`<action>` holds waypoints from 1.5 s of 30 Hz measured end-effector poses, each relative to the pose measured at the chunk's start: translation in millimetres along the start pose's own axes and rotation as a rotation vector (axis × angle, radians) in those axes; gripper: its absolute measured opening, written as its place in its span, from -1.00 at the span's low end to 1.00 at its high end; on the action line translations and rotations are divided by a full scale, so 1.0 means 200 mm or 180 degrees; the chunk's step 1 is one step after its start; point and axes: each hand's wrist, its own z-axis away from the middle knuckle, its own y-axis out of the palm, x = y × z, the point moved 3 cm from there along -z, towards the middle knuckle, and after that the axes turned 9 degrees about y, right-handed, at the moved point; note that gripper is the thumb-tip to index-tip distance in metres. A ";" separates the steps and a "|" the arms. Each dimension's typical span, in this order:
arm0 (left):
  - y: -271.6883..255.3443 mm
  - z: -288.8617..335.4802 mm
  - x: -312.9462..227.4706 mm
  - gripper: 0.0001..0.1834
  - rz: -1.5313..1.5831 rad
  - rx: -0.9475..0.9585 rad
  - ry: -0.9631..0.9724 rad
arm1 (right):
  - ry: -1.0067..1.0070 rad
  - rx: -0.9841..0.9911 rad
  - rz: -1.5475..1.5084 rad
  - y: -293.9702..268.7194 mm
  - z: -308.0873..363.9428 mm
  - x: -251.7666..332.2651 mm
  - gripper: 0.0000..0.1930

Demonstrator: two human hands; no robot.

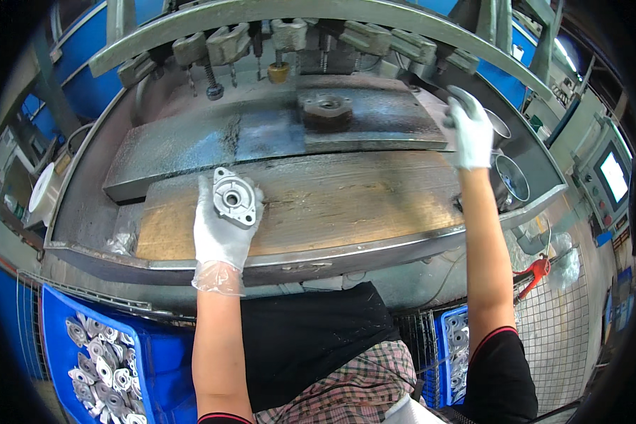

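Observation:
My left hand (222, 230), in a white glove with a clear plastic cuff at the wrist, holds a grey cast metal flange (234, 198) over the near left part of the wooden board. The flange has a round centre bore and a lug with a hole at each end. At the far right of the bench, my gloved right hand (471, 131) is closed around the end of a dark elongated tool (424, 86), whose kind is unclear. On the raised steel plate ahead sits a round metal fixture (326, 106) with a flange-shaped top.
Drill spindles (278, 71) hang along the far side. Metal cups (512, 178) stand at the right rim. The wooden board (360, 198) lies in front of the steel plate. A blue crate (143, 353) of flanges is low left, another blue crate (443, 346) low right.

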 end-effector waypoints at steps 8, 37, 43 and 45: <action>-0.04 -0.04 0.00 -0.47 -0.0063 0.0208 -0.0019 | -0.0057 -0.0114 0.0010 0.25 -0.01 -0.07 -0.73; -0.01 -0.03 0.01 -0.52 0.0053 0.0050 0.0027 | -0.0090 -0.0336 0.0865 0.78 0.22 -0.13 -0.69; -0.05 -0.04 -0.01 -0.53 0.0119 0.0090 0.0033 | 0.0543 0.0264 -0.0421 0.69 0.41 -0.03 -0.65; -0.06 -0.04 -0.01 -0.53 0.0134 0.0133 0.0051 | 0.0516 0.0319 -0.0372 0.65 0.47 0.03 -0.64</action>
